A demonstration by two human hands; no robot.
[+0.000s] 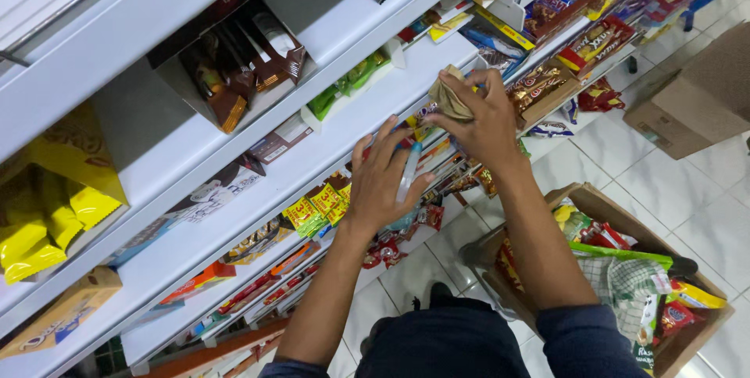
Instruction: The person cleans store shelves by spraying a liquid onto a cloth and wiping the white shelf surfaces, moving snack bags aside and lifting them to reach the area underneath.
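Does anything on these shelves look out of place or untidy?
Yes. The brown display carton on an upper shelf sits tilted, with its packets leaning unevenly. The right hand holds a crumpled tan cloth against the shelf edge, among snack packets.

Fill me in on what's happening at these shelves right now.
A person stands at white store shelves stocked with snack packets. Their right hand presses a crumpled brown cloth against a shelf edge. Their left hand rests lower on the shelf front, holding a clear plastic strip. An open cardboard box of packets sits on the tiled floor to their right.
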